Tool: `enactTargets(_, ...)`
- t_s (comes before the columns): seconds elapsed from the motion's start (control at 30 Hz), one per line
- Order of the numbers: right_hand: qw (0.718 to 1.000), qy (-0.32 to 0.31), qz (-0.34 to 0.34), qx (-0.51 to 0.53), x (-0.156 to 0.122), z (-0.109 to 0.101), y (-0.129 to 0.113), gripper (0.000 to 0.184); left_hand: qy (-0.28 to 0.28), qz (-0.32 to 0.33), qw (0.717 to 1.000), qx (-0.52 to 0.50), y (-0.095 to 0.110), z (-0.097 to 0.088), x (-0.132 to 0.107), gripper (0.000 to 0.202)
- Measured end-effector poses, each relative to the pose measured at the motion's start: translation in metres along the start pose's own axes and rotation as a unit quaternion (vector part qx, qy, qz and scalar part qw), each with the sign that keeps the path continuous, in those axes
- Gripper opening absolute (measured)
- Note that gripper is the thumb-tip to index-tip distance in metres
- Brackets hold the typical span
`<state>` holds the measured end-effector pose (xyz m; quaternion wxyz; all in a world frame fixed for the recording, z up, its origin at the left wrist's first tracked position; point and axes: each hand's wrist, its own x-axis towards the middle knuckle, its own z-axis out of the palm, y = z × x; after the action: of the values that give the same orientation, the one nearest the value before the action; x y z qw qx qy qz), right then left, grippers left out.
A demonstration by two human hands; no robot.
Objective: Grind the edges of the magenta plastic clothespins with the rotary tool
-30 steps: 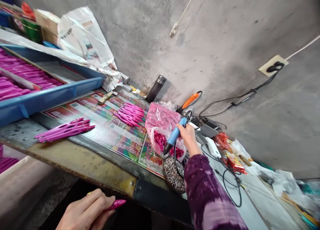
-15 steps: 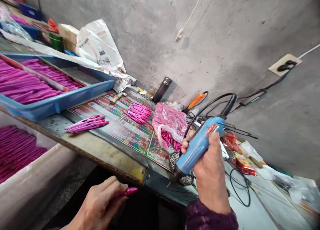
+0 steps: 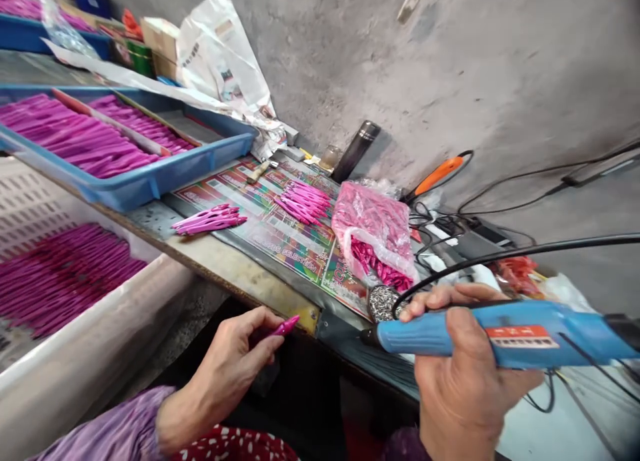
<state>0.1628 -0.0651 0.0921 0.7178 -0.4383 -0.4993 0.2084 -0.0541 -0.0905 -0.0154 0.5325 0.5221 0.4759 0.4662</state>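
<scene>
My left hand (image 3: 227,364) pinches a slender glossy pink plastic piece (image 3: 287,325) just in front of the table edge. Most of that piece is hidden by the fingers. My right hand (image 3: 465,381) is wrapped round a blue electric screwdriver (image 3: 423,335), which lies nearly level with its black nose pointing left toward the pink piece. A gap separates the two. Behind the nose stands a round dish of small silver screws (image 3: 384,303). Beside it an open clear bag (image 3: 373,214) holds many shorter pink pieces.
Two bunches of pink pieces, one near the edge (image 3: 210,219) and one farther back (image 3: 303,202), lie on the table. A blue divided tray (image 3: 135,187) stands left, above a white crate (image 3: 30,207) of pink pieces. A dark flask (image 3: 356,151), orange-handled tool (image 3: 440,174) and cables are at the wall.
The screwdriver has swung from steeply tilted to nearly level, its nose turned left. My left hand, still pinching the pink piece, appears higher and farther right; the view has shifted too.
</scene>
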Motion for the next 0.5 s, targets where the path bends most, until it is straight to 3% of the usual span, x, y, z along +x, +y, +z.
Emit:
enactTargets(0.13, 0.990, -0.118, 0.072, -0.001, 0.000, -0.011, 0.002, 0.019, -0.053, -0.154, 0.980, -0.111, 0.008, 0.002, 0.001, 0.043)
enactTargets(0.23, 0.976, -0.194, 0.101, 0.011, 0.002, -0.017, 0.006, 0.025, -0.074, -0.188, 0.966, -0.162, 0.012, 0.001, 0.002, 0.051)
enactTargets(0.5, 0.982, -0.166, 0.084, 0.033, -0.008, 0.001, -0.002, 0.016, -0.022, -0.224, 0.952, -0.206, 0.025, 0.001, 0.008, 0.047)
